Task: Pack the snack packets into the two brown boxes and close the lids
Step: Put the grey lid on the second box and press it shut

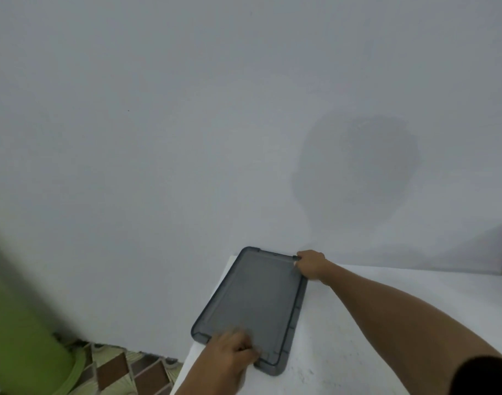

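Gripping a grey lid [252, 303], left hand [230, 355] curled on its near edge, right hand [311, 264] clutching its far corner, I judge closing unfinished; no packets or boxes show.

Plain grey wall [158, 109], white table [344, 352], tiled floor [116, 366]

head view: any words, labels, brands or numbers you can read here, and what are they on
None: no text can be read in this view.
grey lid: plain, only moulded ridges, no label or lettering shows.
white table and wall: no print.
green object and tiled floor: blurred, no lettering to make out.
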Demonstrator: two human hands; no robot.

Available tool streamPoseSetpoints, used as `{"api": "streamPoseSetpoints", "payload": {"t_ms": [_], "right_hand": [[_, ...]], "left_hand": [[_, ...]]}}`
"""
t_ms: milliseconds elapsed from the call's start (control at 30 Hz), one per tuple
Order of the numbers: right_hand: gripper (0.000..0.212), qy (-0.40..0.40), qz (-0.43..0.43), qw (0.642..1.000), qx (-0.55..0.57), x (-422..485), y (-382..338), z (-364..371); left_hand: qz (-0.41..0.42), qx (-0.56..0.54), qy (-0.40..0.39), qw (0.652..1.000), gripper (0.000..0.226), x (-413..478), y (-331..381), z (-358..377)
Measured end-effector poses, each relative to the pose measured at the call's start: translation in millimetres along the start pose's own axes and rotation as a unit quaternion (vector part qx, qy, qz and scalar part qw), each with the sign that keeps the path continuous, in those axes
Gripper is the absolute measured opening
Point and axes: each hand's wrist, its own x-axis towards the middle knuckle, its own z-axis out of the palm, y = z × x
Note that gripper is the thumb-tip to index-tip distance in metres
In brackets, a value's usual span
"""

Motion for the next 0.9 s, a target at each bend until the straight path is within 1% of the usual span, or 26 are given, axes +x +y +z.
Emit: {"api": "streamPoseSetpoints", "payload": {"t_ms": [67, 133, 200, 233, 300, 367, 400, 467, 500, 567, 633, 667, 733, 833, 900], "right_hand": [[0.037, 0.017, -0.016, 0.998, 0.057, -3, 0, -9], [0.028, 0.039, -0.016, 0.989, 0.141, -3, 6, -19], [0.020, 0.050, 0.001, 0.969, 0.242, -11, 11, -33], [0.019, 0.052, 0.008, 0.957, 0.284, -17, 12, -42], [0.023, 0.056, 0.010, 0.931, 0.360, -27, 15, -61], [0.031, 0.059, 0.002, 0.901, 0.429, -38, 22, -79], [0.039, 0.054, -0.009, 0.886, 0.461, -46, 25, -88], [0.054, 0.043, -0.029, 0.860, 0.507, -64, 33, -107], [0.056, 0.040, -0.036, 0.854, 0.517, -74, 36, -115], [0.050, 0.028, -0.051, 0.857, 0.512, -97, 44, -133], [0.040, 0.002, -0.071, 0.865, 0.496, -121, 54, -152], [0.041, -0.012, -0.085, 0.869, 0.487, -133, 60, -161], [0.056, -0.021, -0.113, 0.882, 0.457, -161, 75, -177], [0.072, 0.023, -0.128, 0.906, 0.403, -200, 107, -195], [0.074, 0.066, -0.135, 0.902, 0.404, -223, 136, -205]], "left_hand": [[0.029, 0.029, 0.041, 0.998, 0.019, -5, 2, -3], [0.055, 0.046, 0.086, 0.994, 0.017, -9, 4, -10], [0.063, 0.052, 0.136, 0.987, 0.023, -10, 3, -16], [0.059, 0.049, 0.159, 0.984, 0.027, -9, 2, -22], [0.047, 0.038, 0.207, 0.976, 0.030, 1, 8, -38], [0.014, 0.013, 0.269, 0.963, 0.026, 19, 26, -60], [-0.014, -0.010, 0.301, 0.954, 0.024, 31, 37, -73], [-0.102, -0.075, 0.362, 0.924, 0.018, 54, 62, -102], [-0.158, -0.118, 0.385, 0.902, 0.017, 65, 73, -115], [-0.250, -0.218, 0.408, 0.851, 0.023, 83, 90, -133], [-0.292, -0.296, 0.413, 0.810, 0.020, 98, 103, -146], [-0.302, -0.330, 0.414, 0.793, 0.018, 105, 110, -152], [-0.310, -0.382, 0.418, 0.764, 0.017, 118, 126, -157], [-0.315, -0.409, 0.421, 0.746, 0.017, 134, 156, -155], [-0.314, -0.431, 0.423, 0.733, 0.017, 144, 184, -147]]}}
